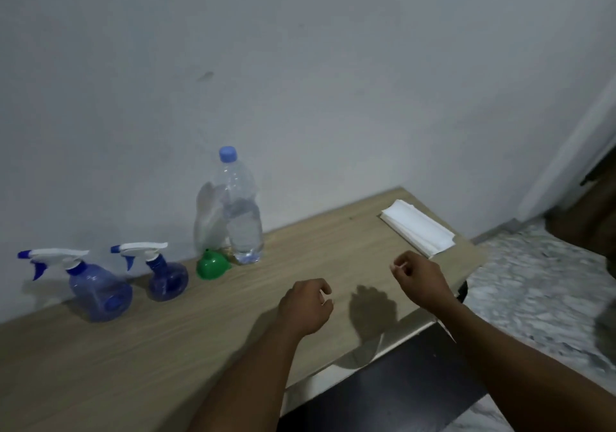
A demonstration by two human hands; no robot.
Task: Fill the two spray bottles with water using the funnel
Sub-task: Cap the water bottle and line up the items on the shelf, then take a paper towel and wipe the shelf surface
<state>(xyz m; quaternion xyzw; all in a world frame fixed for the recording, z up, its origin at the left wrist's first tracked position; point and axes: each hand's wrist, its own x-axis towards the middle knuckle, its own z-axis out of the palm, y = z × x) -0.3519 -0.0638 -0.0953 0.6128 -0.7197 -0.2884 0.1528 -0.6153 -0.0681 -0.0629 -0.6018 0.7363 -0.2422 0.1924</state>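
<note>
The left hand (pixel 305 305) and the right hand (pixel 421 278) hover apart over the wooden table (pixel 166 365), each with fingers curled into a loose fist and holding nothing. Beyond them, along the wall, stands the capped water bottle (pixel 240 211) with the green funnel (pixel 213 264) just beside it, spout upward. Further left are the smaller spray bottle (pixel 164 275) and the larger spray bottle (pixel 96 286) — both with trigger heads on — while white napkins (pixel 418 228) lie at the table's right end.

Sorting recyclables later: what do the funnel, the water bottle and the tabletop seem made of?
The funnel looks like plastic: opaque, smooth green. The water bottle is thin clear plastic, see-through. The tabletop shows matte wood grain, possibly laminate.
</note>
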